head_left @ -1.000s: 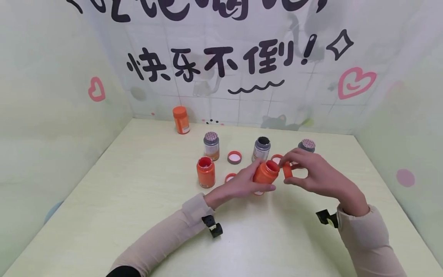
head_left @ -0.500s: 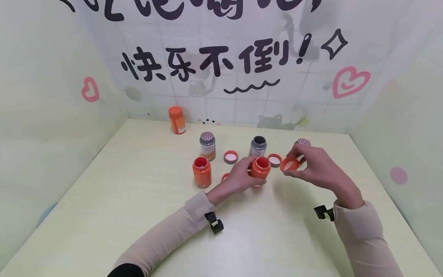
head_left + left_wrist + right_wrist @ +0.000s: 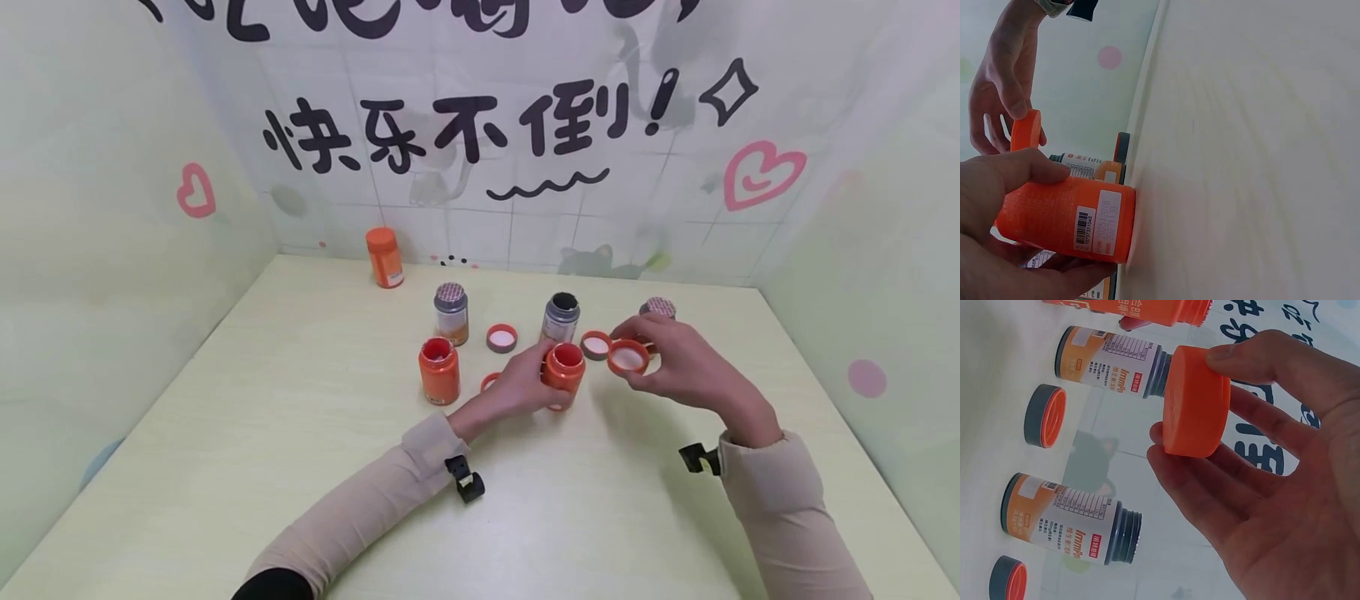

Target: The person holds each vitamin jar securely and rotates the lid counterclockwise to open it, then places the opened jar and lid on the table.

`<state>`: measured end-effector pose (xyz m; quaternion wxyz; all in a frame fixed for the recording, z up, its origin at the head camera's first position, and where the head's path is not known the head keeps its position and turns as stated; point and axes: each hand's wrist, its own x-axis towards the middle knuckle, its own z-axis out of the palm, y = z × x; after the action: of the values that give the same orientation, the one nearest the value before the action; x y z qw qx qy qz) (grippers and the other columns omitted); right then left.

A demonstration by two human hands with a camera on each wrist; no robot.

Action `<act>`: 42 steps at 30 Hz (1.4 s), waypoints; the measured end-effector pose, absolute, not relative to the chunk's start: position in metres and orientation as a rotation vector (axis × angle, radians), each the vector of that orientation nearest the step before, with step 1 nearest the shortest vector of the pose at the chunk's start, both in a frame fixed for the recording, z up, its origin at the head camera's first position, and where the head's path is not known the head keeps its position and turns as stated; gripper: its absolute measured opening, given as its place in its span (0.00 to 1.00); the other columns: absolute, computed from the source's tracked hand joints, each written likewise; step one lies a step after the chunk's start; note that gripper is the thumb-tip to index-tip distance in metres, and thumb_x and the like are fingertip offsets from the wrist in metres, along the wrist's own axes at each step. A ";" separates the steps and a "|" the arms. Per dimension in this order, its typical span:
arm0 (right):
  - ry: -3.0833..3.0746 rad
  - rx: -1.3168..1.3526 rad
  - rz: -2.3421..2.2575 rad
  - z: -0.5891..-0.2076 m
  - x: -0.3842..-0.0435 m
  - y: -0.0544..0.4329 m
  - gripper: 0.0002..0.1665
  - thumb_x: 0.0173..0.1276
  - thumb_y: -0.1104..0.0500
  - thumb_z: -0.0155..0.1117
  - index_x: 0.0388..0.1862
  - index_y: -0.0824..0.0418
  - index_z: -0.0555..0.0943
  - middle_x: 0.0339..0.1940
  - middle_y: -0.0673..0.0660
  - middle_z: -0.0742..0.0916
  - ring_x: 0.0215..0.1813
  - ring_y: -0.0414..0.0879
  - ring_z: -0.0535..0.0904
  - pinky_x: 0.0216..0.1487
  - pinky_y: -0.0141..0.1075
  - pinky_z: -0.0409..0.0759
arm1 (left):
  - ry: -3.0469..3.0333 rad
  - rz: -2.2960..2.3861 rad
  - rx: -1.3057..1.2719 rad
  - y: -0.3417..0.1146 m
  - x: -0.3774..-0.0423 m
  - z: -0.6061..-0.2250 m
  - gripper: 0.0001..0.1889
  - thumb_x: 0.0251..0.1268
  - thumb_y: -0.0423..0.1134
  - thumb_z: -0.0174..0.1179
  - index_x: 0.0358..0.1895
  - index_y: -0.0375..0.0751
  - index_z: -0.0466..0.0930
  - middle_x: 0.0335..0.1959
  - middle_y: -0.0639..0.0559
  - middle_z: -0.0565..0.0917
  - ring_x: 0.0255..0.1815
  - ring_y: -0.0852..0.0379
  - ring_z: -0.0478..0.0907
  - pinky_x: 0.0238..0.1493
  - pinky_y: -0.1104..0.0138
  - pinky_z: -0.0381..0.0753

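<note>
My left hand point(image 3: 517, 385) grips an orange bottle point(image 3: 564, 377) round its body. The bottle stands nearly upright, low over the table, its uncapped mouth showing red inside. In the left wrist view its printed label point(image 3: 1097, 225) faces the camera. My right hand point(image 3: 688, 360) pinches an orange cap point(image 3: 628, 357) by its rim, between thumb and fingers. From the head the cap's pale inside shows; the right wrist view shows its outer side. The cap is held apart from the bottle, to its right. A second uncapped orange bottle point(image 3: 439, 375) stands left of my left hand.
Behind the hands stand a grey bottle with a patterned top point(image 3: 452, 315), an open grey bottle point(image 3: 561, 317) and another patterned-top bottle point(image 3: 657, 308), partly hidden. Lids point(image 3: 502, 338) lie between them, one partly behind my left hand. A capped orange bottle point(image 3: 386, 258) stands near the back wall.
The orange bottle has gone from tilted to upright and shifted left, away from the cap. In my right hand, the cap has turned until its inside faces up towards the head camera.
</note>
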<state>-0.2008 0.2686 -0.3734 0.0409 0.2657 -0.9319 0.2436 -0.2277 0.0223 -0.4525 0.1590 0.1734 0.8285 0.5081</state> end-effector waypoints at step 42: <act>-3.179 0.811 0.614 -0.426 -0.224 0.251 0.20 0.59 0.60 0.77 0.51 0.58 0.86 0.48 0.56 0.87 0.52 0.53 0.78 0.53 0.51 0.82 | 2.341 2.553 0.243 -0.143 -0.245 -0.368 0.09 0.80 0.41 0.54 0.53 0.44 0.66 0.46 0.48 0.75 0.36 0.55 0.85 0.41 0.63 0.91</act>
<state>-0.2243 0.2506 -0.4263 -0.0978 0.2419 -0.9478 0.1831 -0.2453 -0.1429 -0.3681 -0.1645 0.0691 0.6650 0.7252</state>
